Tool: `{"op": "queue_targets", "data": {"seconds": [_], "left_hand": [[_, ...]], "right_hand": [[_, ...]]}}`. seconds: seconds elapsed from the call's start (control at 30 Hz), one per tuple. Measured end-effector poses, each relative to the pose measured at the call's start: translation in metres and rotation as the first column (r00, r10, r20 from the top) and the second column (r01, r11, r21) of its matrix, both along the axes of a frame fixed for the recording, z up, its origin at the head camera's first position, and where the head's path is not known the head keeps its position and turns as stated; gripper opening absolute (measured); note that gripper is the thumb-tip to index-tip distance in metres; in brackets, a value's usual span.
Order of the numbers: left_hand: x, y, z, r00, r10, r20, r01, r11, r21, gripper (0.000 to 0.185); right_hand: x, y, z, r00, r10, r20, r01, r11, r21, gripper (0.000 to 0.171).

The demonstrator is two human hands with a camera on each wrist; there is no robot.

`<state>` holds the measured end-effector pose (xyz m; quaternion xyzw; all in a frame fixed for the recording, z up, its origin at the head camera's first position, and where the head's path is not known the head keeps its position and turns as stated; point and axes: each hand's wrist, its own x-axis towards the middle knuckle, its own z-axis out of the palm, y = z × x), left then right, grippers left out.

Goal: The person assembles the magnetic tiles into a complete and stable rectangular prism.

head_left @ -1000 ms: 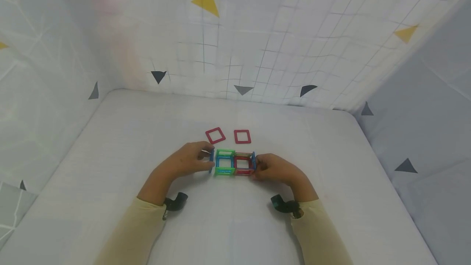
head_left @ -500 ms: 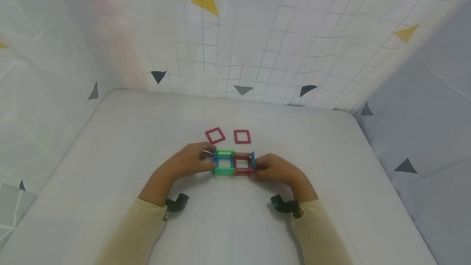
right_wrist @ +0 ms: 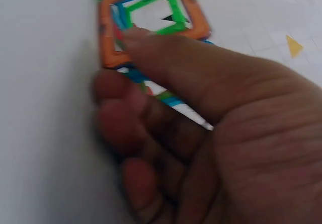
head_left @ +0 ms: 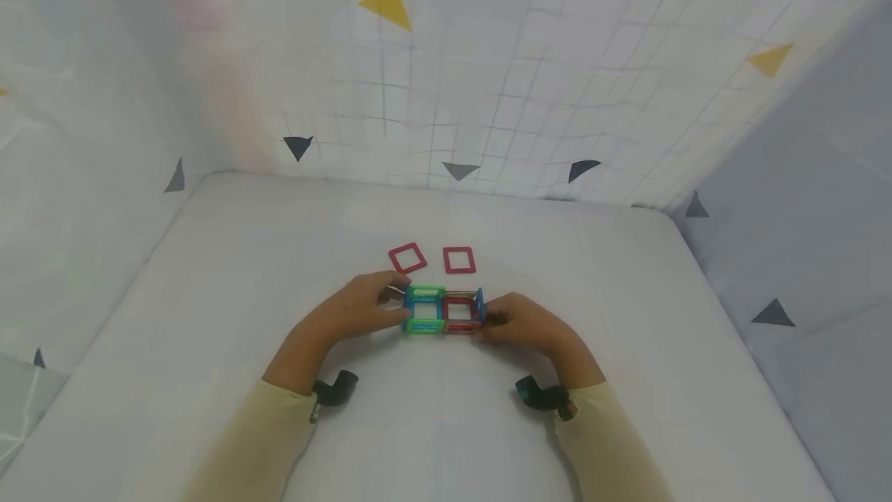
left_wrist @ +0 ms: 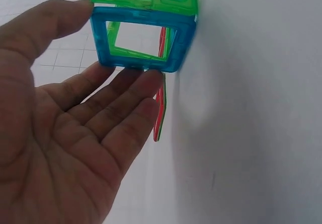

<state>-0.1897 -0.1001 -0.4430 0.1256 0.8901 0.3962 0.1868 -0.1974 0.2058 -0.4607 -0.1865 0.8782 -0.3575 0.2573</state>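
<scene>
White table [head_left: 209, 316], right hand [head_left: 516, 324] hiding tile frame [head_left: 444, 308] end

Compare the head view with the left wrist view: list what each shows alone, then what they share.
Only the head view: the right hand at the red end of the tile structure, two loose red square tiles lying flat behind it, both sleeves, and the patterned cloth walls.

Only the left wrist view: the blue end tile seen face on, fingertips under its lower edge and the thumb at its top corner.

Both: the left hand at the green-and-blue end, and the white table.
</scene>
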Motion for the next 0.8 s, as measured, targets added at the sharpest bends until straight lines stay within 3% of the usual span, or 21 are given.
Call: {"op": "queue_targets", "data": {"seconds": [0.3,0.43,0.6,0.8], "left_hand": [[0.002,-0.008,0.002,0.999,0.025,-0.028,-0.026,0.999,-0.024,0.046],[-0.001,-0.01,0.005,0.995,0.086,-0.057,-0.09,0.994,-0.063,0.044],[-0.008,-0.013,0.004,0.979,0.18,-0.101,-0.196,0.962,-0.192,0.052],[-0.02,-0.016,-0.001,0.97,0.201,-0.138,-0.232,0.934,-0.271,0.062]], "right_hand": [[0.007,-0.005,-0.009,0.993,-0.024,-0.117,0.023,1.0,-0.007,0.01],[0.008,-0.006,-0.012,0.987,-0.032,-0.158,0.029,0.999,-0.024,0.014],[0.009,-0.004,-0.015,0.985,-0.059,-0.163,0.058,0.998,-0.009,0.016],[0.01,-0.003,-0.017,0.986,-0.081,-0.145,0.076,0.996,-0.041,0.016]]}}
